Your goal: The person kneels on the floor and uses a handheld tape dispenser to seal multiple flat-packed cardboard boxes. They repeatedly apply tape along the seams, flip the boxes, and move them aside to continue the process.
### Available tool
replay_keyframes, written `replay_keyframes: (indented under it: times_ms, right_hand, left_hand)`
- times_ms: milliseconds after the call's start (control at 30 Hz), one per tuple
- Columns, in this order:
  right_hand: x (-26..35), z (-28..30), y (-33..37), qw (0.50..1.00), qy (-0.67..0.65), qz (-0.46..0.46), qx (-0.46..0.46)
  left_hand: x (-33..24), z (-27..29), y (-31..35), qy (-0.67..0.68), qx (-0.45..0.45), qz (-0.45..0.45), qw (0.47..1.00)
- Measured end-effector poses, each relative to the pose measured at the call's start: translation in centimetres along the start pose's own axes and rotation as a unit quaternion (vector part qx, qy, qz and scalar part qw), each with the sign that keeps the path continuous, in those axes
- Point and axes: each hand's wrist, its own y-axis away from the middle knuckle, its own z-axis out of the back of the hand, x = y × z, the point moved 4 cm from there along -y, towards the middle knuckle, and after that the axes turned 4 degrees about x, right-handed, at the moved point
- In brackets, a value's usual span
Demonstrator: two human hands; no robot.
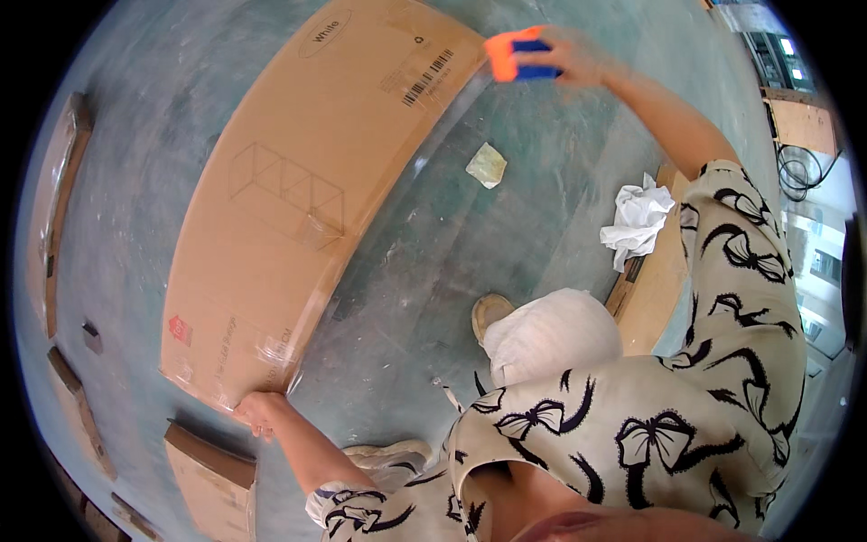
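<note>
A long, flat cardboard box (262, 217) lies slanted on the floor, printed with a line drawing and a barcode. At its near end, my left hand (259, 414) is closed round the lower edge by the corner, its fingertips partly hidden. My right hand (571, 59) reaches out to the far right corner, somewhat blurred. It grips an orange and blue block-like tool (517, 56), whose exact kind I cannot make out. The tool's left side meets the box's corner in the picture. Shiny clear tape (312, 316) shows along the box's right edge.
A crumpled white paper (637, 221) rests by a cardboard piece (664, 289) on the right. A small yellowish scrap (488, 166) lies on the grey-green floor (406, 262). More boxes stand left, including one box (212, 488) near my left hand. My shoe (492, 316) is close by.
</note>
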Motion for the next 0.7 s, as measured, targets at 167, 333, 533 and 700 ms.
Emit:
replay_keyframes:
  times_ms: [167, 333, 533, 700]
  right_hand:
    - [-1.7, -3.3, 0.9, 0.995, 0.019, -0.059, 0.076]
    - [-1.7, -5.4, 0.9, 0.976, 0.016, -0.157, 0.15]
    - [0.5, -4.8, -3.5, 0.968, 0.036, -0.181, 0.173]
    - [1.9, -4.6, -3.1, 0.945, 0.015, -0.225, 0.236]
  left_hand:
    - [0.8, 1.2, -0.5, -0.004, -0.002, -0.001, 1.0]
    - [-1.5, 6.1, 6.5, -0.091, 0.14, -0.118, 0.979]
    - [0.2, 7.4, 15.3, -0.116, -0.062, -0.715, 0.687]
    - [1.9, 4.9, 51.6, 0.058, 0.368, -0.89, 0.263]
